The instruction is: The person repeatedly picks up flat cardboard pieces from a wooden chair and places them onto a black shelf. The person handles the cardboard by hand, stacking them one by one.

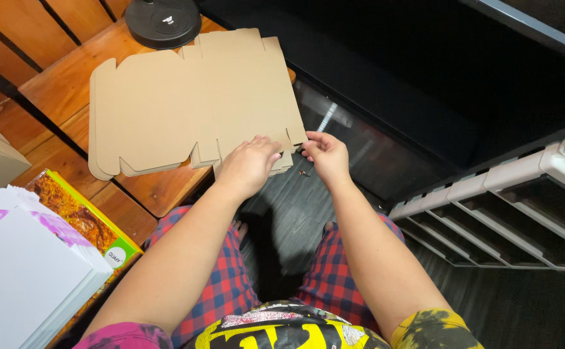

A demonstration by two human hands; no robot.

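At the far left we see a stack of white sheets with purple markings (27, 271), and just beside it a flat green and orange package (82, 216) lying on the wooden table (56, 84). Further along, a stack of flat, die-cut cardboard box blanks (185, 103) rests on the table, its near right corner overhanging the table edge; a round black disc-shaped object (163, 21) sits at the far edge of the table, touching the blanks. We place our left hand (249, 165) palm down on the near edge of the stack, fingers bent over the cardboard tabs; whether it pinches a sheet we cannot tell. Our right hand (326, 155) is just beside it, thumb and fingertips closed on the corner of the cardboard blanks. Below the hands lies the dark floor (295, 213). At the far right stands a rack of grey plastic drawers (508, 213).
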